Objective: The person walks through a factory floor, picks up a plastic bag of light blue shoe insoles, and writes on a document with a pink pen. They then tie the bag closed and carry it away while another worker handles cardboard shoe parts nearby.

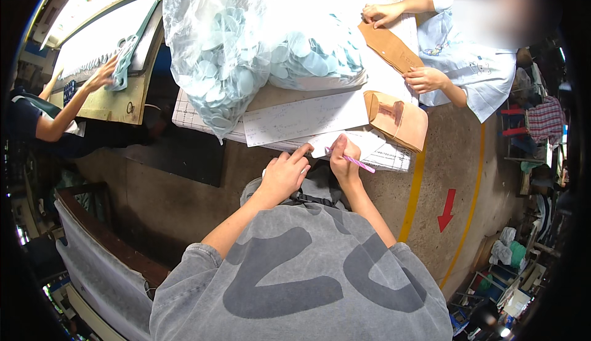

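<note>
Pen (358,163): plastic, pink and lilac, slightly glossy, held in right hand (342,161). Sheet (345,145) under it: matt white paper, printed grid. Left hand (284,173) resting at paper edge. Long sheet (305,118): paper, matt, smooth. Bag (203,39): clear plastic film, glossy, crinkled; contents pale blue discs (308,57), matt, material not determinable. Tan pieces (397,119): leather-like, matt, smooth. Shirt (301,279): grey cloth, washed look. Floor (449,156): concrete, rough, dull.
</note>
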`<state>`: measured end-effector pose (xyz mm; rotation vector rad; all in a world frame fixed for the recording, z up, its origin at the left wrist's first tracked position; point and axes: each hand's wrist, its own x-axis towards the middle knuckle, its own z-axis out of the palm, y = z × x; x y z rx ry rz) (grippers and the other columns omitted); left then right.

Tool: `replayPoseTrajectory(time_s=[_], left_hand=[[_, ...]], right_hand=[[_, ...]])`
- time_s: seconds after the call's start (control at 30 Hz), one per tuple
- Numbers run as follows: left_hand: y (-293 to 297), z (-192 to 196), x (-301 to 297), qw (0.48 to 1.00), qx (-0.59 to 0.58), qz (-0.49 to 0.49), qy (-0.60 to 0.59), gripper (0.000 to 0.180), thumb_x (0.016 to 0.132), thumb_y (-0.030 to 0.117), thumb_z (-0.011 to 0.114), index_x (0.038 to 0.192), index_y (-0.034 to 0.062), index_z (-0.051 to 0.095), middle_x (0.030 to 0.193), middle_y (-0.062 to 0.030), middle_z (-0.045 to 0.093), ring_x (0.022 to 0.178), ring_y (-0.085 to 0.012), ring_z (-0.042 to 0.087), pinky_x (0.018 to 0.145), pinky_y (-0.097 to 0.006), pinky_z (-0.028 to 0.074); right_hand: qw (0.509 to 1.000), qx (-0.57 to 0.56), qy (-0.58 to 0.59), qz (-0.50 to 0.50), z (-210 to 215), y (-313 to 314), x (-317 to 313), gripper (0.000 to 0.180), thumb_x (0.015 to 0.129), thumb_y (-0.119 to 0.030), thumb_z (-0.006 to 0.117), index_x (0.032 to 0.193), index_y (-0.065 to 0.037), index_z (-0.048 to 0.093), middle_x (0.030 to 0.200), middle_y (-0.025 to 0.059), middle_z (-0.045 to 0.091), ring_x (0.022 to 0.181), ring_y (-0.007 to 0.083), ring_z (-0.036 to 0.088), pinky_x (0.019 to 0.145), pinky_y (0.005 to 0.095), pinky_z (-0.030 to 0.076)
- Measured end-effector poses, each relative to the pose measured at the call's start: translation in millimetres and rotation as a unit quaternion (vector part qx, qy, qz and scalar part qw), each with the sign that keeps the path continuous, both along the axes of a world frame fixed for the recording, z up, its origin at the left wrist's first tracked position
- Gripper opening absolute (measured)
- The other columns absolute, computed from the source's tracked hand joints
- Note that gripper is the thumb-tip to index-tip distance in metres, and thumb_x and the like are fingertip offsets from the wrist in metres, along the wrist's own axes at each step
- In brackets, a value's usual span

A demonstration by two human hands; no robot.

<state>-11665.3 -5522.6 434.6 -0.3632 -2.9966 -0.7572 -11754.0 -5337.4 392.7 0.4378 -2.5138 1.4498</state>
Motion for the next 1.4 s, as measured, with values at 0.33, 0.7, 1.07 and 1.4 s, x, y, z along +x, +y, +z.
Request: replayPoseTrajectory(time_s=[0.33, 0.7, 1.07, 1.4], left_hand=[[0.4, 1.5, -0.4, 1.0, 0.002, -0.001, 0.005, 0.014, 0.096, 0.02, 0.073, 0.099, 0.0076, 0.068, 0.148, 0.0042, 0.061, 0.086, -0.0243, 0.068, 0.074, -0.04, 0.06], [1.6, 2.5, 0.2, 1.0, 0.007, 0.006, -0.002, 0.013, 0.096, 0.019, 0.073, 0.097, 0.0084, 0.066, 0.146, 0.0049, 0.061, 0.086, -0.0245, 0.068, 0.074, -0.04, 0.059], [0.8, -0.1, 0.4, 1.0, -0.002, -0.005, 0.004, 0.016, 0.097, 0.022, 0.073, 0.098, 0.0071, 0.068, 0.148, 0.0032, 0.061, 0.083, -0.0238, 0.067, 0.073, -0.039, 0.06], [2.2, 1.5, 0.6, 1.0, 0.01, 0.01, -0.006, 0.012, 0.095, 0.018, 0.074, 0.096, 0.009, 0.067, 0.145, 0.005, 0.062, 0.089, -0.0243, 0.069, 0.076, -0.041, 0.059]], right_hand=[[1.0, 0.001, 0.018, -0.011, 1.7, -0.9, -0.4, 0.052, 0.119, -0.022, 0.038, 0.075, 0.0, 0.057, 0.062, 0.0137, 0.058, 0.055, 0.0305, 0.061, 0.057, 0.0403, 0.05], [1.0, -0.018, 0.002, -0.002, 0.0, 4.2, -0.6, 0.049, 0.117, -0.02, 0.041, 0.075, 0.0, 0.056, 0.063, 0.0142, 0.057, 0.055, 0.0314, 0.061, 0.057, 0.0419, 0.05], [0.999, -0.036, -0.012, 0.02, 0.0, 2.1, 1.3, 0.056, 0.119, -0.026, 0.038, 0.073, 0.0, 0.058, 0.061, 0.0098, 0.057, 0.055, 0.0213, 0.058, 0.056, 0.0362, 0.048], [0.999, 0.006, 0.008, 0.033, -0.8, 3.5, 0.7, 0.048, 0.117, -0.022, 0.042, 0.076, 0.0, 0.058, 0.062, 0.0131, 0.058, 0.056, 0.0292, 0.062, 0.057, 0.0404, 0.05]])
